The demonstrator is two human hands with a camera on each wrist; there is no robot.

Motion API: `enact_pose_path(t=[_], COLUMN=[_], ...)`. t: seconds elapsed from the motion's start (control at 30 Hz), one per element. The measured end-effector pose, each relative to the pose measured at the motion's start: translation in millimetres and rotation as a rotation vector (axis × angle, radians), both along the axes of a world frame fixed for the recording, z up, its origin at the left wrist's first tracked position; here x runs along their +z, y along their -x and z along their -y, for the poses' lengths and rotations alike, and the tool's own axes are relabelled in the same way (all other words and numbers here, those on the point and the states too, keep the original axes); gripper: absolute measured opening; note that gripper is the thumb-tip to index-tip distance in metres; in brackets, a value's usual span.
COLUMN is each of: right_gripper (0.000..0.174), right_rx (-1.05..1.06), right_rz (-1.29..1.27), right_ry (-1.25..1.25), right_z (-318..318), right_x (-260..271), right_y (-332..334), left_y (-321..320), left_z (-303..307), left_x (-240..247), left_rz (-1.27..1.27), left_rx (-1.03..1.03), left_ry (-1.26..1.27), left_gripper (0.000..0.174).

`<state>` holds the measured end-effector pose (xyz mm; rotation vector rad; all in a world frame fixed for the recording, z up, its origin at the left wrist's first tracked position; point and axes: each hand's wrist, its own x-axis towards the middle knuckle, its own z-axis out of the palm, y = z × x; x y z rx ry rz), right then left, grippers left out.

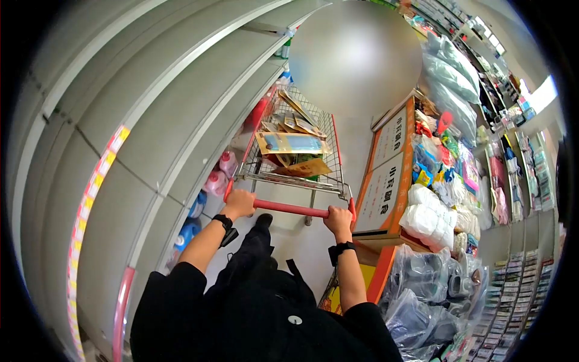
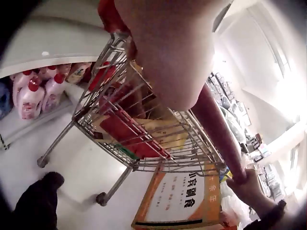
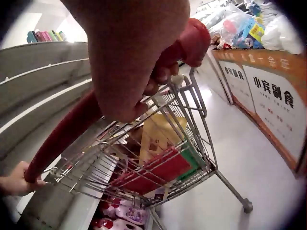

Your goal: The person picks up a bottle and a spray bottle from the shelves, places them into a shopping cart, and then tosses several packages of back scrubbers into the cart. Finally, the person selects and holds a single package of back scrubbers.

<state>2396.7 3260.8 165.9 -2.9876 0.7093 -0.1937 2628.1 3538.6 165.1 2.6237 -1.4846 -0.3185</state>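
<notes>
A wire shopping cart (image 1: 335, 142) stands in front of the person, its red handlebar (image 1: 291, 209) running across between both hands. The left hand (image 1: 239, 204) grips the bar near its left end, and the right hand (image 1: 338, 220) grips it near the right end. Inside the basket lies a heap of flat packets, among them a brown paper one (image 1: 304, 167) and a blue-fronted one (image 1: 294, 143). Through the wires in the right wrist view a red packet (image 3: 153, 171) and a green one (image 3: 191, 160) show low in the basket.
Grey shelves (image 1: 199, 78) line the left side, with pink bottles (image 1: 216, 182) on the lowest level. Along the right runs an orange-edged display stand (image 1: 386, 175) piled with bagged goods (image 1: 429, 217). Pale floor (image 1: 357, 136) stretches ahead between them. A blurred patch covers the far aisle.
</notes>
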Motion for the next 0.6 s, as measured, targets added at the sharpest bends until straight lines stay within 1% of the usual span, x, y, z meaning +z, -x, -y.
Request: enact_pose_path(t=[0.07,0.1,0.17,0.27,0.33,0.37,0.47,0.5,0.53,0.6], right_gripper=[0.013,0.013,0.013,0.011,0.011,0.011,0.013,0.013,0.013,0.015], right_rx=[0.031,0.023,0.024,0.085,0.11,0.103,0.081,0.042,0.036,0.003], right_rz=[0.005,-0.029,-0.04,0.048,0.05,0.068,0.061,0.024,0.051,0.018], right_ry=[0.023,-0.025,-0.027,0.017,0.02,0.014,0.036,0.044,0.028,0.021], right_z=[-22,-32,-60,-91,-116,-131,-175,-193,-213,-254], right_x=[4,5,7,11,10,9,6,7,10,20], right_y=[17,26,52,80,102,115,155,168,180,205], left_y=[24,37,68,100,124,133,170,180,190,210], left_z=[-26,-38,-66,-103,-130,-145,-186,-203,-219,-248], left_x=[2,12,19,12,13,-4,7,6,9,14], left_rz=[-0.026,-0.01,-0.024,-0.021,-0.019,0.004,0.028,0.057,0.054,0.043], left_rx=[0.043,0.028,0.028,0.048,0.042,0.03,0.02,-0.026,-0.026,-0.039], left_ry=[-0.009,-0.091,-0.116,-0.053,-0.033,0.023,0.013,0.084,0.075,0.059], left_gripper=[0.02,0.021,0.023,0.023,0.022,0.021,0.021,0.02,0.02,0.02])
